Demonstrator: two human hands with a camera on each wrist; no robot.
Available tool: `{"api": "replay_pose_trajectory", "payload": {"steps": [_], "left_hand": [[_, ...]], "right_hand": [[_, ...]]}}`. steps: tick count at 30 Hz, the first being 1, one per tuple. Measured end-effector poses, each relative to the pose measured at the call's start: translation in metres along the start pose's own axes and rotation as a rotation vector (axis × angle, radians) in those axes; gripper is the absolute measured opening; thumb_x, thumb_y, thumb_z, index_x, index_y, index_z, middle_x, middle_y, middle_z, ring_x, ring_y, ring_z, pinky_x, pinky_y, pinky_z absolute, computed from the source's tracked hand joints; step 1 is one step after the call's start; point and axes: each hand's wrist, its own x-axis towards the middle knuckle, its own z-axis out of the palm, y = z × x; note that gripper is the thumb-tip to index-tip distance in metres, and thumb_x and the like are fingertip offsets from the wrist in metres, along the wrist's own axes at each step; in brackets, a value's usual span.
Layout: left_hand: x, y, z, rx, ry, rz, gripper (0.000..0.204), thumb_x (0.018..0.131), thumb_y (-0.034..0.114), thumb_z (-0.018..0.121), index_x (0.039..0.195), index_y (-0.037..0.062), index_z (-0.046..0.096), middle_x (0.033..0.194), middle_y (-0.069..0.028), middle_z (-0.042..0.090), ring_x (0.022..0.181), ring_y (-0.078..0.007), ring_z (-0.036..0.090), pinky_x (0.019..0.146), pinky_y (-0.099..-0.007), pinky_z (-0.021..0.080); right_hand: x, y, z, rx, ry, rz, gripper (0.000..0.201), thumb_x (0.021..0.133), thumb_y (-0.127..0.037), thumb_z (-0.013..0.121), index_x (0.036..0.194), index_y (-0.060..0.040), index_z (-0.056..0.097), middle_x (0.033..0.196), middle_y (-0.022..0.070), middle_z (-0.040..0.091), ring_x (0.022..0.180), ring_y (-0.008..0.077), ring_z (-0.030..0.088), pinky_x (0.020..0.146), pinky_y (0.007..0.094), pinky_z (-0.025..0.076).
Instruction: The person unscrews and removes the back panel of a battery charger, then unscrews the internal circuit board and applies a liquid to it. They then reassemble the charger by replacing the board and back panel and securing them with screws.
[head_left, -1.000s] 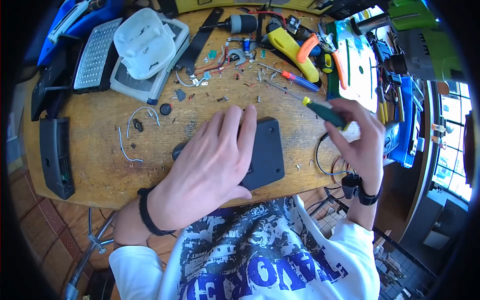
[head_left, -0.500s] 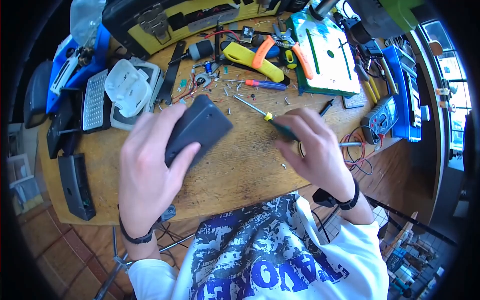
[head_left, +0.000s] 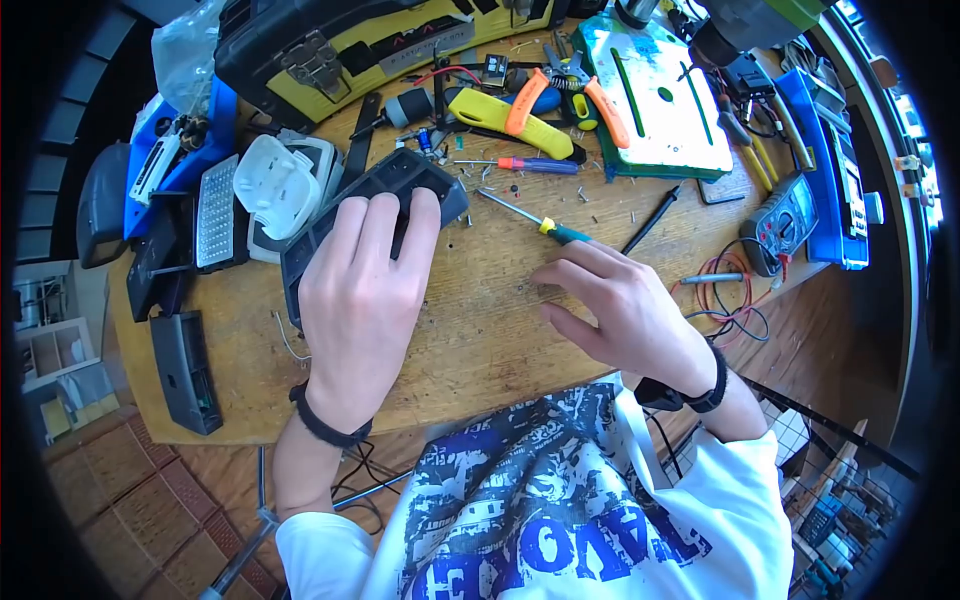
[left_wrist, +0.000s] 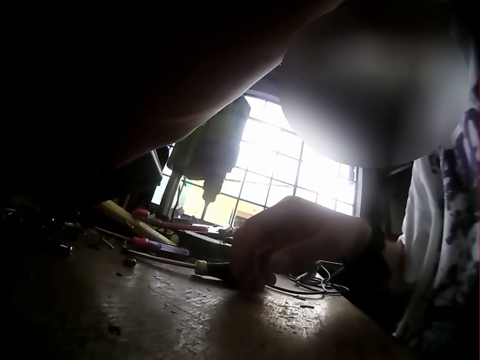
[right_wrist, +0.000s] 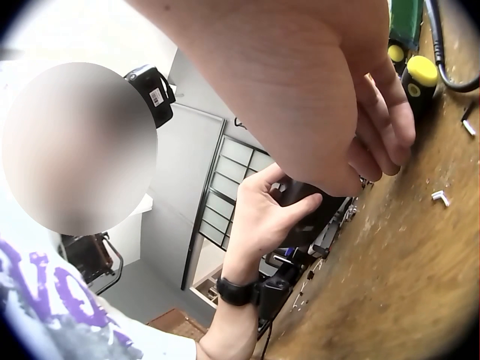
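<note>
My left hand (head_left: pixel 365 295) grips a black plastic casing (head_left: pixel 445 190), fingers over its top and thumb underneath. The casing is tilted, its hollow, compartmented side facing up. In the right wrist view the left hand (right_wrist: pixel 259 217) pinches the dark casing (right_wrist: pixel 311 225). Beside a screwdriver (head_left: pixel 520 215) with a green and yellow handle is my right hand (head_left: pixel 625 310), fingers loosely bent over the table. The right wrist view has that handle (right_wrist: pixel 422 71) lying just past the right fingertips. The left wrist view shows the right hand (left_wrist: pixel 300 240) low at the dark handle (left_wrist: pixel 214 268).
Small screws and scraps lie scattered around a red-blue screwdriver (head_left: pixel 540 165). Behind are a yellow tool (head_left: pixel 510 125), orange-handled pliers (head_left: pixel 605 110) and a toolbox (head_left: pixel 370 60). A multimeter (head_left: pixel 785 225) with cables stands right; another black casing (head_left: pixel 185 370) is at far left.
My left hand has lifted the casing from the table, moved it left and turned its hollow side up. My right hand has lowered the screwdriver onto the table and loosened its fingers.
</note>
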Motion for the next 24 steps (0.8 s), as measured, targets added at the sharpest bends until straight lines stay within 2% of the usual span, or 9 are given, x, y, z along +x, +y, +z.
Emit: {"api": "replay_pose_trajectory", "payload": {"steps": [4, 6, 8, 10, 12, 14, 15, 18, 24], "left_hand": [[-0.002, -0.003, -0.008, -0.039, 0.078, -0.029, 0.04, 0.078, -0.003, 0.077, 0.117, 0.0044, 0.076, 0.098, -0.0085, 0.064, 0.09, -0.0225, 0.065, 0.073, -0.0342, 0.057], [-0.004, -0.004, -0.021, -0.206, 0.103, -0.17, 0.053, 0.076, -0.008, 0.083, 0.126, 0.0048, 0.078, 0.103, -0.0134, 0.07, 0.095, -0.0329, 0.066, 0.084, -0.0441, 0.055], [-0.008, -0.005, -0.042, -0.28, 0.072, -0.203, 0.061, 0.074, -0.008, 0.084, 0.133, 0.0039, 0.076, 0.104, -0.0153, 0.072, 0.094, -0.0331, 0.066, 0.086, -0.0432, 0.054], [-0.013, -0.006, -0.059, -0.566, -0.121, -0.366, 0.066, 0.072, -0.006, 0.086, 0.137, 0.0024, 0.074, 0.105, -0.017, 0.073, 0.093, -0.0311, 0.066, 0.088, -0.0403, 0.054], [-0.015, -0.012, -0.062, -0.636, -0.165, -0.323, 0.068, 0.073, -0.001, 0.089, 0.139, 0.0014, 0.072, 0.105, -0.0182, 0.074, 0.093, -0.0342, 0.067, 0.085, -0.0438, 0.054], [-0.019, -0.019, -0.058, -0.935, -0.408, -0.355, 0.071, 0.072, 0.0, 0.09, 0.141, 0.0028, 0.071, 0.108, -0.0208, 0.075, 0.093, -0.0354, 0.067, 0.087, -0.0441, 0.055], [-0.022, -0.024, -0.049, -0.993, -0.486, -0.331, 0.071, 0.075, 0.01, 0.09, 0.144, 0.0036, 0.071, 0.116, -0.0192, 0.077, 0.098, -0.0293, 0.071, 0.093, -0.0384, 0.055], [-0.024, -0.028, -0.032, -1.022, -0.672, -0.383, 0.069, 0.079, 0.012, 0.09, 0.144, 0.0029, 0.069, 0.118, -0.0195, 0.077, 0.099, -0.029, 0.072, 0.094, -0.0381, 0.055], [-0.024, -0.025, -0.014, -0.953, -0.61, -0.323, 0.064, 0.084, 0.013, 0.088, 0.143, 0.0008, 0.069, 0.112, -0.0172, 0.071, 0.101, -0.0337, 0.071, 0.092, -0.0401, 0.055]], "right_hand": [[-0.003, 0.01, -0.01, 0.021, 0.079, 0.039, 0.02, 0.093, -0.012, 0.077, 0.11, -0.0044, 0.071, 0.099, 0.013, 0.065, 0.089, 0.0358, 0.071, 0.077, 0.045, 0.06], [-0.001, 0.02, -0.021, -0.009, 0.187, 0.073, 0.018, 0.09, -0.008, 0.078, 0.107, -0.0043, 0.072, 0.098, 0.0132, 0.067, 0.086, 0.0352, 0.072, 0.074, 0.045, 0.059], [0.002, 0.028, -0.034, -0.207, 0.249, 0.091, 0.019, 0.09, -0.009, 0.079, 0.106, -0.0035, 0.073, 0.098, 0.0132, 0.068, 0.084, 0.0344, 0.073, 0.075, 0.0451, 0.059], [0.006, 0.034, -0.045, -0.188, 0.212, 0.15, 0.02, 0.089, -0.01, 0.08, 0.107, -0.003, 0.073, 0.098, 0.0136, 0.069, 0.084, 0.0341, 0.073, 0.076, 0.0451, 0.059], [0.012, 0.041, -0.05, -0.173, 0.17, 0.208, 0.021, 0.089, -0.011, 0.081, 0.107, -0.0025, 0.073, 0.098, 0.014, 0.069, 0.083, 0.0338, 0.074, 0.076, 0.0451, 0.059], [0.02, 0.047, -0.053, -0.239, 0.094, 0.164, 0.024, 0.088, -0.011, 0.081, 0.109, -0.0018, 0.074, 0.1, 0.0149, 0.07, 0.083, 0.0334, 0.075, 0.076, 0.0449, 0.059], [0.025, 0.049, -0.051, -0.207, 0.092, 0.177, 0.023, 0.088, -0.012, 0.081, 0.108, -0.0019, 0.075, 0.098, 0.0153, 0.072, 0.084, 0.0339, 0.075, 0.077, 0.0452, 0.06], [0.034, 0.051, -0.046, -0.223, 0.038, 0.197, 0.019, 0.088, -0.013, 0.081, 0.103, -0.002, 0.076, 0.094, 0.0149, 0.073, 0.085, 0.035, 0.075, 0.078, 0.0458, 0.06], [0.048, 0.064, -0.033, -0.218, 0.033, 0.181, 0.012, 0.089, -0.012, 0.079, 0.094, -0.0019, 0.074, 0.089, 0.0143, 0.073, 0.084, 0.0364, 0.074, 0.077, 0.0462, 0.059]]}}
